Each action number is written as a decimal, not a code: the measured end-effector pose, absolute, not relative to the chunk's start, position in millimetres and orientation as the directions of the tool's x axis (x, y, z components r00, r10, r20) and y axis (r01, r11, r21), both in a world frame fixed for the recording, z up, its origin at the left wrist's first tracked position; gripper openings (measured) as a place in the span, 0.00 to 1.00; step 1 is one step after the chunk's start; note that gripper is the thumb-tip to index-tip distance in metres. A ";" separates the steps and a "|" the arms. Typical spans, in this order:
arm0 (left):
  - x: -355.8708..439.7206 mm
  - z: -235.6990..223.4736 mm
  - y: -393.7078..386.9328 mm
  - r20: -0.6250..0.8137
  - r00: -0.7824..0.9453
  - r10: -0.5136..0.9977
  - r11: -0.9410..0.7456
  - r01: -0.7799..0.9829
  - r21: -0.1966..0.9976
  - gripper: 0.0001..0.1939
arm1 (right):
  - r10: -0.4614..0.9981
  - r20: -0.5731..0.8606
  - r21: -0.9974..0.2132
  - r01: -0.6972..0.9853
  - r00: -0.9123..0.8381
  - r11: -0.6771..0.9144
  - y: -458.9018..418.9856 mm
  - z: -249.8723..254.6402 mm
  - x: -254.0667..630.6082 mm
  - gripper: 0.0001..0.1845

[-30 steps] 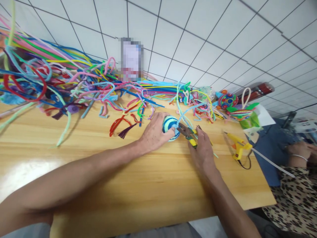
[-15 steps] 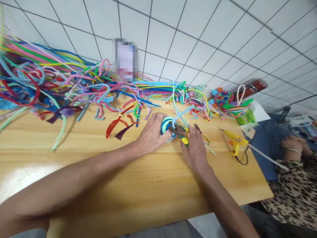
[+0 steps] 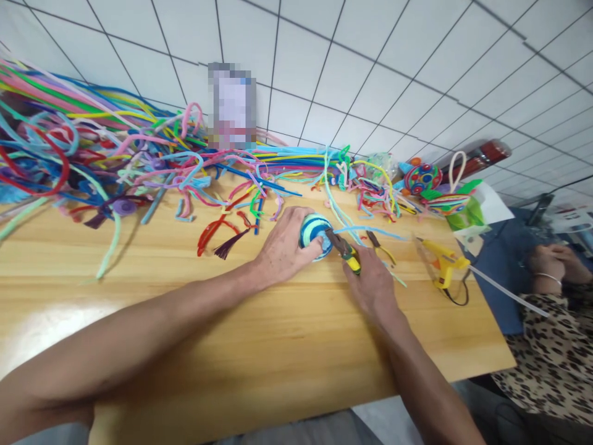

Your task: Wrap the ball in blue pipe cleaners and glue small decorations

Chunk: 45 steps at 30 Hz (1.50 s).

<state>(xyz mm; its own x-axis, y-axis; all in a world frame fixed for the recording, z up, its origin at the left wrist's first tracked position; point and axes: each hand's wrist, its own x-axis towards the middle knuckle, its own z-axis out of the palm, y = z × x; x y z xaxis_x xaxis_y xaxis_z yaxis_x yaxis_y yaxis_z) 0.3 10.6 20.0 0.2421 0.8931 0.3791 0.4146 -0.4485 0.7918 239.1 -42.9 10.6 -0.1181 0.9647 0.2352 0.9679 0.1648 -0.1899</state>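
Observation:
My left hand (image 3: 287, 250) is wrapped round a ball of coiled pipe cleaners (image 3: 311, 227), striped blue, light blue and mint green, with the thumb pressed on its near side. In my right hand (image 3: 370, 278) are pliers (image 3: 345, 250) with green and yellow handles. Their dark jaws look closed and touch the ball's right side. A light blue pipe cleaner (image 3: 373, 231) stretches out to the right from beside the jaws. Mint green pipe cleaners (image 3: 334, 204) lie on the table just behind the pliers.
Many loose pipe cleaners (image 3: 152, 161) are heaped along the wall. A second pair of pliers (image 3: 380, 246) lies right of my hand. Further right are a yellow glue gun (image 3: 442, 262) and a colourful round ornament (image 3: 422, 179). Another person's hands (image 3: 558, 266) rest beyond the table's right edge.
The plier handles have come together and the tool has tilted. The light blue pipe cleaner, which pointed up and away, now lies out to the right. My left hand still holds the ball.

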 end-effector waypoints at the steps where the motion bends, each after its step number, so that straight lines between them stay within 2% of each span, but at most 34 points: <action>1: 0.5 20.1 10.5 0.378 0.238 0.895 -0.445 0.417 0.792 0.19 | 0.964 0.239 -0.200 0.965 -0.120 0.169 -42.8 10.8 239.3 0.20; 5: 1.5 19.7 10.1 0.385 0.227 0.895 -0.447 0.421 0.789 0.18 | 0.961 0.248 -0.211 0.961 -0.123 0.177 -43.2 12.0 237.6 0.22; 13: 4.1 18.0 9.4 0.420 0.196 0.886 -0.462 0.418 0.782 0.18 | 0.946 0.305 -0.146 0.976 -0.112 0.163 -45.2 17.8 229.8 0.27; 24: 8.8 23.7 6.5 0.390 0.138 0.911 -0.410 0.419 0.810 0.16 | 0.917 0.366 -0.066 0.978 -0.160 0.197 -44.7 19.7 226.1 0.30; 28: 6.2 20.6 6.9 0.427 0.191 0.884 -0.467 0.426 0.775 0.17 | 0.922 0.356 -0.037 0.984 -0.149 0.173 -44.8 20.3 225.3 0.30; 36: 2.8 22.6 7.6 0.424 0.273 0.864 -0.504 0.453 0.735 0.24 | 0.940 0.328 -0.033 0.993 -0.093 0.109 -47.6 17.5 225.3 0.36; 45: -0.5 26.4 7.2 0.425 0.362 0.830 -0.553 0.432 0.713 0.25 | 0.936 0.342 -0.050 0.993 -0.082 0.105 -44.0 12.7 227.0 0.39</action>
